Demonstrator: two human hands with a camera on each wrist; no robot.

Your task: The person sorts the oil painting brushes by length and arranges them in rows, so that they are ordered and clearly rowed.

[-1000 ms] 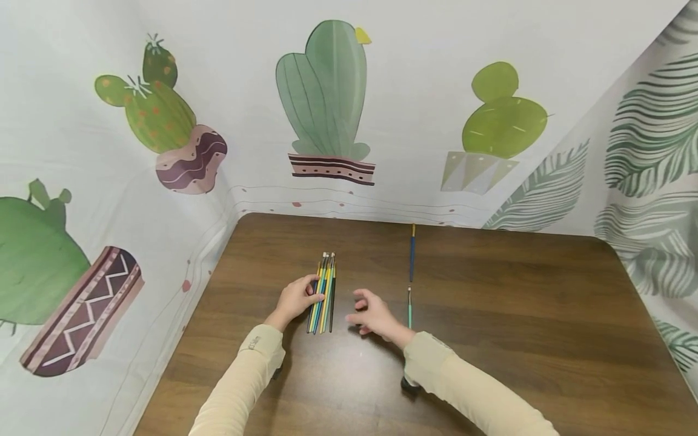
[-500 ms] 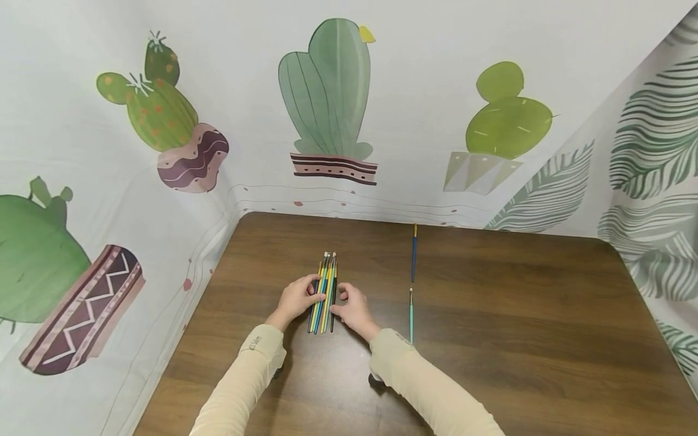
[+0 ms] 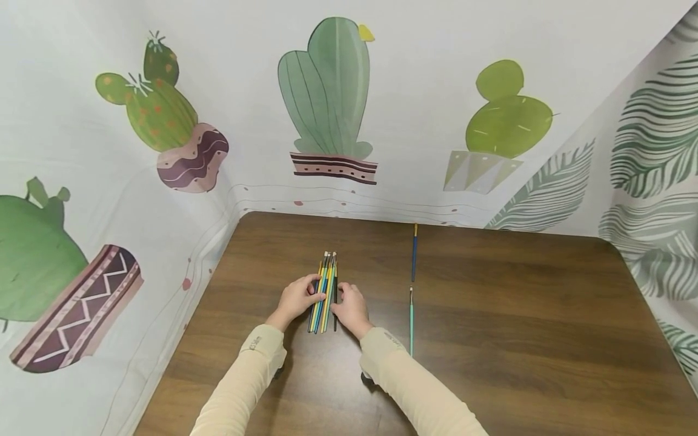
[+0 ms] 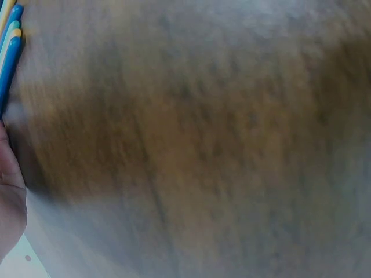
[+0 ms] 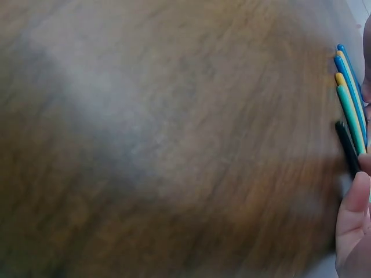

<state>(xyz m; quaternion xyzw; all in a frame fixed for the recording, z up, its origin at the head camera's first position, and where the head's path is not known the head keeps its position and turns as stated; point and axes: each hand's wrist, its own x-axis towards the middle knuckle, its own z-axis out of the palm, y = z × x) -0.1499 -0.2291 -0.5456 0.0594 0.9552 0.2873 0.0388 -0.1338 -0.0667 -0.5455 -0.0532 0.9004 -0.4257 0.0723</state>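
Observation:
A bundle of several paintbrushes (image 3: 322, 312) lies on the table, bristle ends pointing away from me, with blue, yellow, green and dark handles. My left hand (image 3: 294, 300) holds the bundle from its left side, thumb laid over the handles. On the right side, my right hand (image 3: 352, 307) pinches a black paintbrush (image 3: 335, 321) at the bundle's edge. The right wrist view shows that black handle slightly apart from a green handle (image 5: 351, 116). Only handle ends, such as a blue one (image 4: 8, 69), appear at the left wrist view's edge.
To the right, a blue paintbrush (image 3: 414, 254) lies near the back edge of the brown table (image 3: 518, 315). In line before it lies a green paintbrush (image 3: 411, 321), its lower end by the right sleeve. A cactus-print cloth (image 3: 240, 91) hangs behind the table.
My right hand has moved left to the bundle and taken hold of the black paintbrush, whose lower end has shifted slightly right. My left hand has stayed on the bundle.

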